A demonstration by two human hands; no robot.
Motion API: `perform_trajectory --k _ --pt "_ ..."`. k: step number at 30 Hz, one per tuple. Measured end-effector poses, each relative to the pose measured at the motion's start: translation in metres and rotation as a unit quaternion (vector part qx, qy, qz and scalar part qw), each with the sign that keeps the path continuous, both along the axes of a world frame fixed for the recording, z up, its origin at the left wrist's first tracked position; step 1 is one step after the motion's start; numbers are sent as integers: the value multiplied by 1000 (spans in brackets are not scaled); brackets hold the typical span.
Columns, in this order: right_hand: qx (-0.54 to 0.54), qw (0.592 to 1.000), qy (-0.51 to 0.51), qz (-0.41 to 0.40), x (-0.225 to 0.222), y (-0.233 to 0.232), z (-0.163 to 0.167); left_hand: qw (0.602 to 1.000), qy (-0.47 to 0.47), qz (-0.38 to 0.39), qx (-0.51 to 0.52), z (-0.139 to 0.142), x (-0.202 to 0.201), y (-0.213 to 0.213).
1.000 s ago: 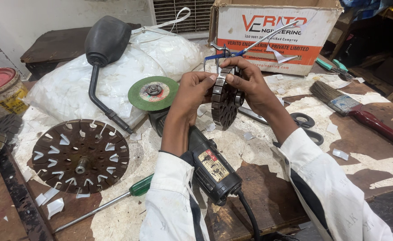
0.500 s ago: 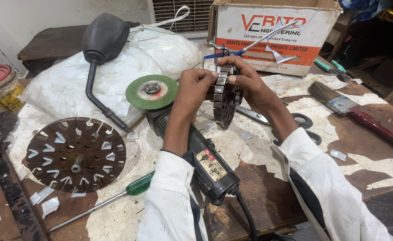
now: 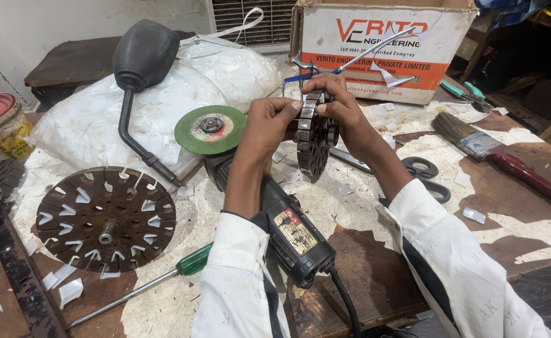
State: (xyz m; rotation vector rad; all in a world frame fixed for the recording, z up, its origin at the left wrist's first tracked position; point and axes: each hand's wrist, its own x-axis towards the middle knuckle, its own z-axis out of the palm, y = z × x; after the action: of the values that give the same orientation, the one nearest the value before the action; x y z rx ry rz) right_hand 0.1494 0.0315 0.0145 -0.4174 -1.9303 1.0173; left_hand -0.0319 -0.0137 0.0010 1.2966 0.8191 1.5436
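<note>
Both hands hold a dark round slotted metal core [image 3: 313,141] upright above the bench. My left hand [image 3: 268,128] grips its left rim with the fingers at the top slots. My right hand [image 3: 341,106] covers its top right edge. White slips stick out of some slots. Under my left forearm lies a black angle grinder [image 3: 288,225] with a green disc [image 3: 210,129].
A larger round slotted core [image 3: 106,218] lies flat at left, with a green-handled screwdriver [image 3: 144,285] below it. Black scissors [image 3: 422,175], a paintbrush [image 3: 494,156], a cardboard box [image 3: 382,44], a bag of white slips [image 3: 163,94] and a black mirror [image 3: 139,62] surround the hands.
The hands and core stay almost in place; the fingers shift slightly on the top slots.
</note>
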Motion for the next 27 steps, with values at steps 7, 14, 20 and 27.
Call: perform_trajectory --k 7,14,20,27 --pt "43 998 -24 -35 1 4 -1 1000 -2 -3 -13 -5 -3 3" --pt "-39 999 7 8 0 2 -3 999 -24 0 -33 -5 -5 2" --pt "-46 999 15 16 -2 1 -3 999 -26 2 -42 -2 -4 0" --pt "-47 999 -6 12 -1 -2 -1 999 -19 11 -48 0 -4 -1"
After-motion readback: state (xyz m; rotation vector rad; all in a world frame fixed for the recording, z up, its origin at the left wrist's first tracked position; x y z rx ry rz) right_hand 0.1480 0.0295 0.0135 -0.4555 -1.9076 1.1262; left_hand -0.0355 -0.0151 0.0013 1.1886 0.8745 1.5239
